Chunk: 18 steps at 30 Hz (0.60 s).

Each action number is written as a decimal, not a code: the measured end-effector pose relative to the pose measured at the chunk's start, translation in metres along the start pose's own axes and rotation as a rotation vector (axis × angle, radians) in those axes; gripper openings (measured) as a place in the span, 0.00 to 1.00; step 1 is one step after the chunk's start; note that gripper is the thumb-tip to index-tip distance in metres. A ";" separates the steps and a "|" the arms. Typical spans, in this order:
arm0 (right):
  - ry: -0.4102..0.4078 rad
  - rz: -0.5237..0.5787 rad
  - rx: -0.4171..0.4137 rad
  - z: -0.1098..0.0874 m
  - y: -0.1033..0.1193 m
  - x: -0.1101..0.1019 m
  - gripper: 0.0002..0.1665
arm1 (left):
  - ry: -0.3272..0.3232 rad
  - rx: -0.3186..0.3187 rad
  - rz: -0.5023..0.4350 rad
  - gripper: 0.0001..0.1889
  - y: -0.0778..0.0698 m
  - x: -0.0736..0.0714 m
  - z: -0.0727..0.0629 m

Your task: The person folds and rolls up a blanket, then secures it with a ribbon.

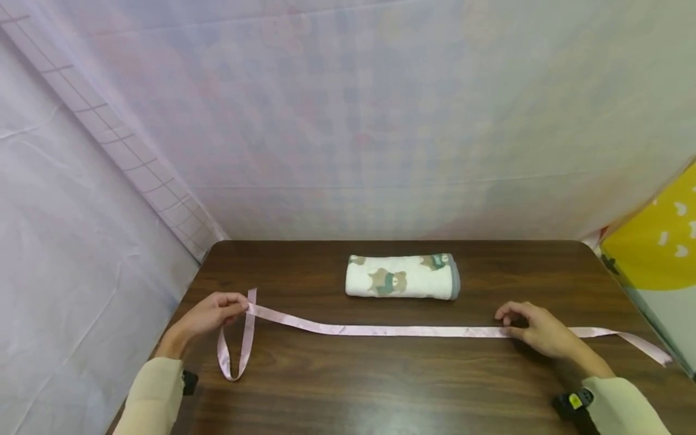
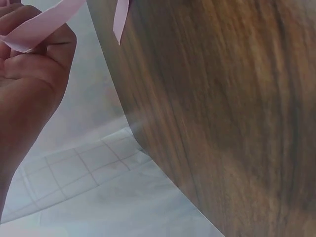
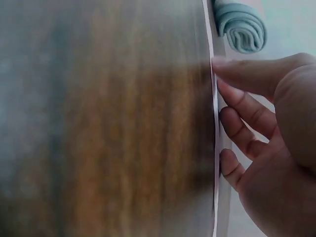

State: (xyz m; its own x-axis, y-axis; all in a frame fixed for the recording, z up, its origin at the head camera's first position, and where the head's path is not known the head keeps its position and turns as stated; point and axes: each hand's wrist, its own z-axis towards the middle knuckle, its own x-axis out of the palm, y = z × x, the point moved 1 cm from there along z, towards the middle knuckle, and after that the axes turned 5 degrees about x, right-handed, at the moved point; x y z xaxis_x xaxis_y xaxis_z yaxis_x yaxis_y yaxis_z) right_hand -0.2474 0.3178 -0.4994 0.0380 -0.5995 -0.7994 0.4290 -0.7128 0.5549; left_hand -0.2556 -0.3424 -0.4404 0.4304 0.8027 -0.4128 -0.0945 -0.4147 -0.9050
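A long pink satin ribbon [image 1: 402, 331] stretches across the table from one hand to the other. My left hand [image 1: 220, 311] pinches it near its left end, slightly raised. From those fingers a loop of ribbon hangs down, and a short tail points away from me. In the left wrist view, ribbon [image 2: 42, 29] crosses over the curled fingers of that hand. My right hand [image 1: 538, 329] is over the ribbon toward its right side, thumb tip at the strip, the other fingers loosely bent. Past this hand, the ribbon's free end twists toward the table's right edge.
A rolled white towel [image 1: 405, 278] with a bear print and grey-blue edging lies behind the ribbon on the dark wooden table [image 1: 380, 380]. Pale curtains [image 1: 348, 121] hang behind and to the left. A yellow patterned cloth [image 1: 658, 241] is at the right.
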 end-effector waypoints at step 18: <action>0.098 0.255 -0.054 -0.016 -0.019 -0.040 0.17 | -0.058 -0.025 0.063 0.11 0.006 -0.009 -0.013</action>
State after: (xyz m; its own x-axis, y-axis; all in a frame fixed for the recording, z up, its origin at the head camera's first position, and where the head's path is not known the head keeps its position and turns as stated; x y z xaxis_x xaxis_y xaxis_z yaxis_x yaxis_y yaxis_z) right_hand -0.2427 0.3606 -0.4818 0.2365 -0.7172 -0.6555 0.4418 -0.5215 0.7300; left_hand -0.2485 -0.3579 -0.4405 0.3712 0.7981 -0.4746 -0.0974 -0.4749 -0.8747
